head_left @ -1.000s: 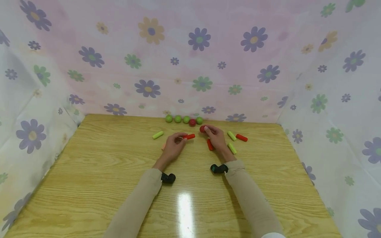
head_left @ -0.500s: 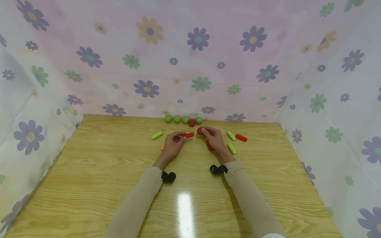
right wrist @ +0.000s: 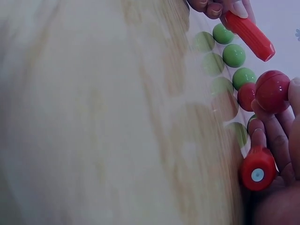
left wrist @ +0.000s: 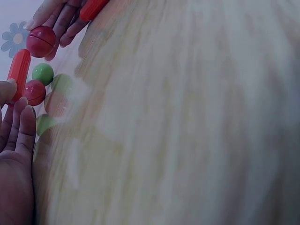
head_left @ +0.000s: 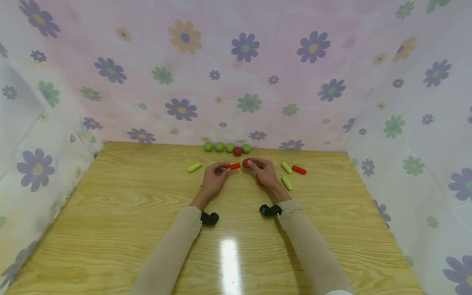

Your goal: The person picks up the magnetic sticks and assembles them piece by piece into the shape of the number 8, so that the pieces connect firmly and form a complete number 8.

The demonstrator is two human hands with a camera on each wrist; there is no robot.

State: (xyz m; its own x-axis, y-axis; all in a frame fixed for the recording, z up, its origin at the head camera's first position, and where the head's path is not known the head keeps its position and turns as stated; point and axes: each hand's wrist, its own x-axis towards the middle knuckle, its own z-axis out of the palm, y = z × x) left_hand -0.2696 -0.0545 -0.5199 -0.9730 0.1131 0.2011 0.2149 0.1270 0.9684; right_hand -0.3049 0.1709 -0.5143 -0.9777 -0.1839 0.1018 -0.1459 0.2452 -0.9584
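My left hand [head_left: 215, 177] pinches a red ribbed plastic handle [head_left: 234, 166] between thumb and fingers, its free end pointing right. A glossy red ball [left wrist: 41, 41] with a seam round it is pinched in my right hand [head_left: 264, 172]. Ball and handle end face each other, a small gap between them in the right wrist view. Beneath my right hand is a second red handle [right wrist: 258, 169], its round end showing a pale centre; the hand partly covers it. An orange-looking piece [head_left: 201, 181] peeks out beside my left hand, mostly hidden.
Along the table's back edge stand several green balls [head_left: 219, 147] and one red ball [head_left: 237, 151]. A yellow-green handle [head_left: 194, 167] lies at the left. Two more yellow-green handles [head_left: 287, 183] and a red handle [head_left: 299, 170] lie at the right. Flowered cloth [head_left: 247, 82] surrounds the table.
My right hand has moved slightly left, bringing the red ball close to the end of the red handle. The left hand has hardly moved.
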